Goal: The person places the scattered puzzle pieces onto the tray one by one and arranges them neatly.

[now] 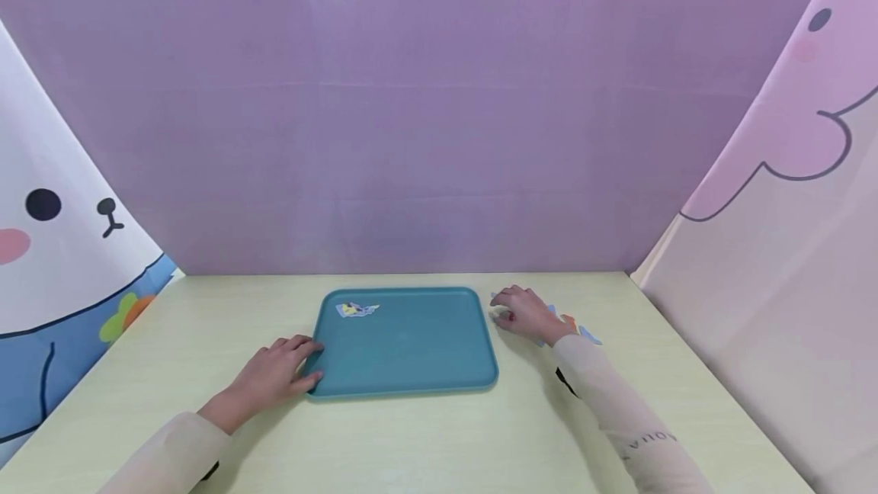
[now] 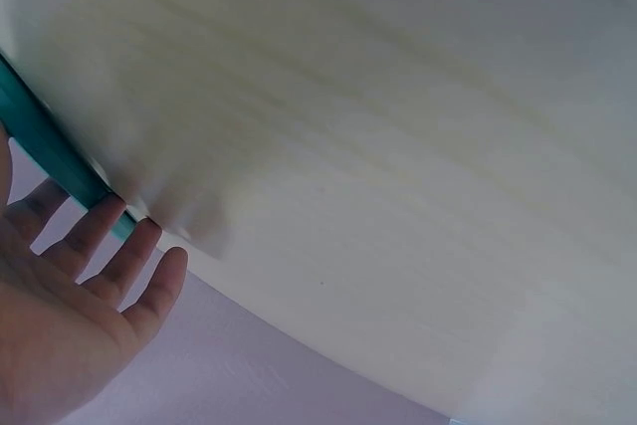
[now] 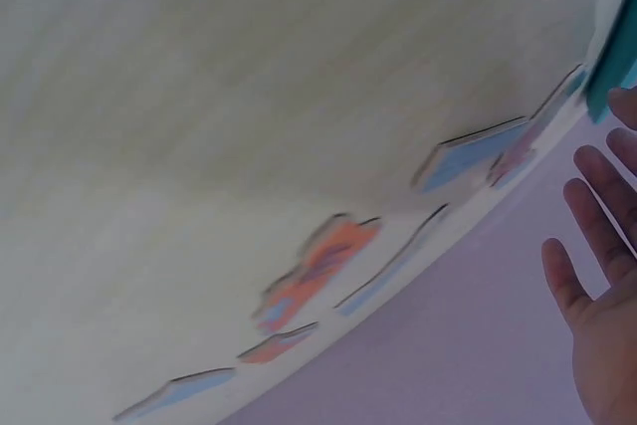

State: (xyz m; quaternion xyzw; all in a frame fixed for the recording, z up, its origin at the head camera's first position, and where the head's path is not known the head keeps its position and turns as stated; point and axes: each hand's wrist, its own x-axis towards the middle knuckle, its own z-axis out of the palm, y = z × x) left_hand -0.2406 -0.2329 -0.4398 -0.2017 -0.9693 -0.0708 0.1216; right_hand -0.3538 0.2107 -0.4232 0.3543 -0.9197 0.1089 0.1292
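Note:
A teal tray [image 1: 411, 349] lies on the table with one jagged, light-blue and yellow puzzle piece [image 1: 357, 310] near its back left corner. At the tray's left side my left hand [image 1: 270, 376] rests with fingers and thumb spread over the rim [image 2: 60, 151]. Beyond the tray's right edge, my right hand [image 1: 524, 315] hovers low over several flat puzzle pieces, its fingers loosely bent. An orange piece [image 3: 323, 266] and a blue piece [image 3: 468, 156] are among them. Some pieces are partly hidden under the hand; I see none clearly pinched.
The pale table [image 1: 384, 441] ends at a purple backdrop [image 1: 411, 113]. Cartoon-printed cloths hang at the left [image 1: 62, 273] and right [image 1: 775, 265] sides. The loose pieces lie close to the tray's right rim.

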